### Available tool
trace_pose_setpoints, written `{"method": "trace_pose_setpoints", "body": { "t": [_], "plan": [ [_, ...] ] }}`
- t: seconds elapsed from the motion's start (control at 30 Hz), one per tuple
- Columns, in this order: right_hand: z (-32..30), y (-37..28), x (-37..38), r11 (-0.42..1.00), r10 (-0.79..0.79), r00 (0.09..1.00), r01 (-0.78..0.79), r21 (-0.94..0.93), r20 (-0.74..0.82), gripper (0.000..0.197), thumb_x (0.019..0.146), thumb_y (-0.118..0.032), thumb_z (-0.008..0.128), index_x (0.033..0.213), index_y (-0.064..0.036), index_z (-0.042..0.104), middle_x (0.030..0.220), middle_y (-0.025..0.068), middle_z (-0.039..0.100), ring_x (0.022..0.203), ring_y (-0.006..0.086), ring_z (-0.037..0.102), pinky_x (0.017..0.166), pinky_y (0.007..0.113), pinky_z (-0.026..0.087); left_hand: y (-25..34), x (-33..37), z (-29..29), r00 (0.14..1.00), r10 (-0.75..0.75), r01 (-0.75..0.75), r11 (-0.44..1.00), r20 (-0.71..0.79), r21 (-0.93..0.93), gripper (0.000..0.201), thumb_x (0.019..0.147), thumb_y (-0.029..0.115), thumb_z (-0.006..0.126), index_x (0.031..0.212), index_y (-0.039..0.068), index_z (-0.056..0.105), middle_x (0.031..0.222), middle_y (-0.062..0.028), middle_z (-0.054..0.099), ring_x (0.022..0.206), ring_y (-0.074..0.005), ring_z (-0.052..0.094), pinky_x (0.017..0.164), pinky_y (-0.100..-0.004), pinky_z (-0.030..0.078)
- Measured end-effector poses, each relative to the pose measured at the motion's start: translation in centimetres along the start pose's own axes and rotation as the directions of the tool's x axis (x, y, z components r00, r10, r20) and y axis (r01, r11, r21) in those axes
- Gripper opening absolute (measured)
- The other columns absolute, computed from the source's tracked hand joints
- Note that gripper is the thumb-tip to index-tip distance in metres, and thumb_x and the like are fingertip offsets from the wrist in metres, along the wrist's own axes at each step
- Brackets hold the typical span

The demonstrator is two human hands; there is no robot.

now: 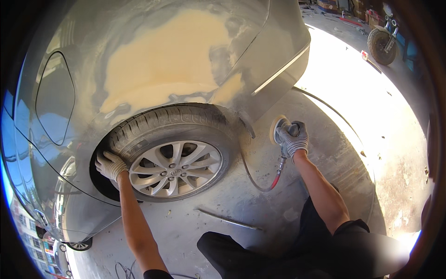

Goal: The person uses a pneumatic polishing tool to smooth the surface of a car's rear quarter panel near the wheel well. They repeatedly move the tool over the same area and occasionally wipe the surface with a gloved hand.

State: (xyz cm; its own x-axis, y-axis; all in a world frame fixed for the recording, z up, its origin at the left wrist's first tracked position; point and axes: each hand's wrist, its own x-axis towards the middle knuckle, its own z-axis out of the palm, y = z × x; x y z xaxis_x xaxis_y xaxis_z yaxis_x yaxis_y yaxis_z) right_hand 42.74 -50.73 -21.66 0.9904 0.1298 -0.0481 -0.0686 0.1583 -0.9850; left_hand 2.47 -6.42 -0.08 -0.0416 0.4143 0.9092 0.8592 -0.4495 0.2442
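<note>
While my right hand (pixel 296 138) grips the round sander (pixel 282 126), closed around its body, the pale edge of its disc is turned to the car side and looks apart from the bumper (pixel 283 76). The sander is to the right of the tyre (pixel 153 122), above the grey floor (pixel 172 223). My left hand (pixel 110 166) reaches to the wheel arch, at the edge of the tyre; its fingertips are partly lost in the dark gap, so I cannot tell if they hold something or only rest. I wear 2 pale gloves with striped cuffs.

Below the sander hangs the air hose (pixel 276 181), red near the joint and darker after, and it bends back toward the tyre, crossing the space between the wheel (pixel 175 169) and my right arm. This wheel is silver, with 5 nuts around its middle. Above the arch, 1 big beige patch (pixel 160 53) covers the grey panel, and further left is the outline of the fuel flap (pixel 55 100).

On the floor before my knees lies 1 thin strip (pixel 228 219), and at the lower edge is a loose dark wire (pixel 124 270). Another dark cable (pixel 332 108) comes from beneath the bumper and curves rightward into the sunlight. Far at the upper right stands a small wheel (pixel 383 46), with boxes (pixel 360 9) behind it.
</note>
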Motion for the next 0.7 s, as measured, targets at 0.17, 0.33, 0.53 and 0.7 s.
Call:
{"method": "trace_pose_setpoints", "body": {
  "t": [0.17, 0.33, 0.53, 0.7],
  "plan": [
    [0.0, -0.6, -0.9, 0.980, 0.179, 0.984, -0.180, 0.081, 0.019, 0.063, 0.072, -0.010, 0.095, 0.122, -0.0067, 0.055, 0.108, 0.0081, 0.063, 0.092, 0.0174, 0.061, 0.084, 0.034, 0.060, 11.2, -8.7, -7.2, 0.837, 0.543, -0.528, 0.833, 0.064, -0.164, 0.059, 0.099, 0.031, 0.053, 0.153, 0.006, 0.049, 0.158, -0.0259, 0.045, 0.146, -0.0463, 0.040, 0.119, -0.0609, 0.032],
    [0.6, -0.6, -0.6, 0.986, 0.148, 0.989, -0.150, 0.069, 0.026, 0.064, 0.072, -0.017, 0.095, 0.122, -0.0063, 0.057, 0.109, 0.0091, 0.063, 0.094, 0.0189, 0.061, 0.087, 0.035, 0.058, 23.9, -12.7, -9.7, 0.254, 0.947, -0.861, 0.315, 0.199, -0.400, 0.064, 0.093, 0.033, 0.062, 0.151, 0.007, 0.053, 0.163, -0.0184, 0.040, 0.155, -0.0356, 0.032, 0.128, -0.0559, 0.021],
    [0.7, 0.5, -0.7, 0.996, 0.081, 0.997, -0.080, -0.045, 0.010, 0.062, 0.071, -0.019, 0.095, 0.120, -0.0050, 0.060, 0.114, 0.0127, 0.065, 0.100, 0.0242, 0.064, 0.092, 0.038, 0.056, 36.3, -0.5, -4.1, 0.168, 0.957, -0.963, 0.211, 0.238, -0.169, 0.069, 0.099, 0.039, 0.055, 0.157, 0.005, 0.042, 0.169, -0.0161, 0.031, 0.158, -0.0334, 0.025, 0.131, -0.0505, 0.013],
    [0.7, 2.7, 0.0, 0.993, -0.039, 0.999, 0.038, -0.110, -0.008, 0.062, 0.070, -0.023, 0.095, 0.119, -0.0047, 0.061, 0.115, 0.0143, 0.065, 0.101, 0.0265, 0.064, 0.093, 0.039, 0.055, 46.1, 6.6, -2.7, 0.333, 0.941, -0.942, 0.330, -0.060, -0.055, 0.077, 0.097, 0.044, 0.057, 0.159, 0.004, 0.036, 0.168, -0.0185, 0.031, 0.156, -0.0370, 0.027, 0.130, -0.0523, 0.015]
  ]
}}
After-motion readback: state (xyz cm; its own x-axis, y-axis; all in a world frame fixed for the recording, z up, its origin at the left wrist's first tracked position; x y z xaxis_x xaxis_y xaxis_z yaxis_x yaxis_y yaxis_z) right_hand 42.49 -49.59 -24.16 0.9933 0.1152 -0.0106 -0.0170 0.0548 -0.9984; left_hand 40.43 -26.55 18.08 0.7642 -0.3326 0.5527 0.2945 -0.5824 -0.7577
